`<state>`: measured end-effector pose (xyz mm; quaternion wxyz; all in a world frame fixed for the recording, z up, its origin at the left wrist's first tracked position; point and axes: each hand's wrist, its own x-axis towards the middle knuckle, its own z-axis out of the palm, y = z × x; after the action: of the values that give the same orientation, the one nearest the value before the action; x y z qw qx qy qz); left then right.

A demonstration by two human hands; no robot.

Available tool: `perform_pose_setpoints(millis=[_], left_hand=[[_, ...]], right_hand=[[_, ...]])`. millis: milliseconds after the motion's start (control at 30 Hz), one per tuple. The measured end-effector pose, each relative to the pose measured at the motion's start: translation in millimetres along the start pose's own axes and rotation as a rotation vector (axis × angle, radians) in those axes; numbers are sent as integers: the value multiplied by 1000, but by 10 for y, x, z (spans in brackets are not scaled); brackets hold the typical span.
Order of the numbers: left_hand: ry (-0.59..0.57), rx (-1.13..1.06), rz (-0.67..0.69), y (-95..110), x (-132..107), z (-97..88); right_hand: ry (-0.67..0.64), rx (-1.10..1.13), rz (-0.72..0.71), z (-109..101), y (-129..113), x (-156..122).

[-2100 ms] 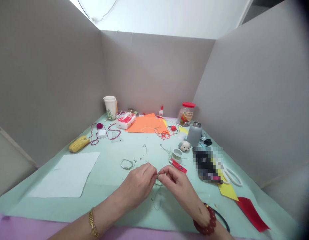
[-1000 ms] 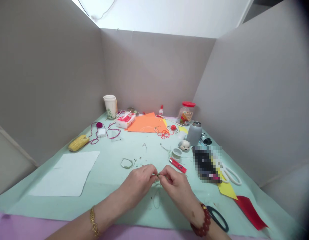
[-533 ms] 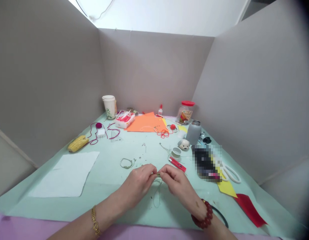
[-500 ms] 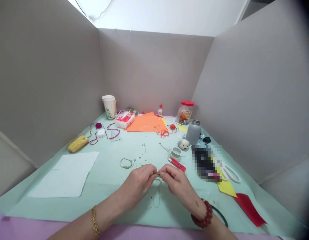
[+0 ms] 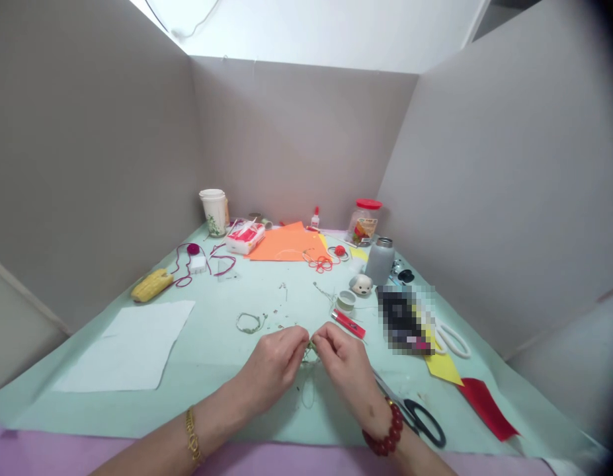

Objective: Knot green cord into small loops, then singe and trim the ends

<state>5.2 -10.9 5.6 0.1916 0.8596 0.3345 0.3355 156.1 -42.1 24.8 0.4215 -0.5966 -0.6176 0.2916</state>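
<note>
My left hand (image 5: 279, 357) and my right hand (image 5: 342, 357) meet over the front middle of the table, fingertips pinched close together. Between them is a thin green cord (image 5: 311, 346), gripped from both sides. A loose loop of it hangs below the fingers; the parts inside the pinches are hidden. A finished-looking green cord bracelet (image 5: 250, 322) lies to the left beyond my left hand. Black-handled scissors (image 5: 425, 423) lie partly under my right wrist. Beyond my right hand is a red lighter (image 5: 348, 324), with a spool of pale thread (image 5: 346, 301) behind it.
White cloth (image 5: 130, 347) and a corn-shaped object (image 5: 152, 285) lie left. At the back are a paper cup (image 5: 214, 213), a tissue pack (image 5: 245, 237), orange paper (image 5: 286, 244) and a red-lidded jar (image 5: 364, 221). A grey bottle (image 5: 380, 262) and red strip (image 5: 489, 410) are right.
My right hand has shifted slightly left and its wrist has turned, uncovering more of the scissors. Both hands still pinch the cord. The whole view has shifted a little.
</note>
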Motion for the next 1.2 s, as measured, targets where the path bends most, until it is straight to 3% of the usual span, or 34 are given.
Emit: perform_pose_setpoints(millis=[200,367,467,600,767,833,967,1067,1200], left_hand=[[-31,-107,-236,60,32,-78],[-47,-201,-384,70,68,-119],[-71,-270,-409,53,70,-131],[-117,-416,-389,26,64,-161],[-279,-797,-597,31,83,-187],[-281,-889,-634,44,92,-186],[-223,-874,-619,69,94,-184],[-252,-924,-625,87,92,-235],[-388,-1057,-664,98,105,-360]], right_hand=[[-129,62,-3,-82,46,36],[-139,-112,-40,-134,17,33],[-164,-135,-74,-147,23,46],[-217,-1,-24,-139,100,85],[-214,87,-7,-72,127,81],[-200,63,-22,-46,101,64],[-169,28,-58,-32,71,46],[-206,125,-2,-61,81,53],[-338,317,127,-121,77,62]])
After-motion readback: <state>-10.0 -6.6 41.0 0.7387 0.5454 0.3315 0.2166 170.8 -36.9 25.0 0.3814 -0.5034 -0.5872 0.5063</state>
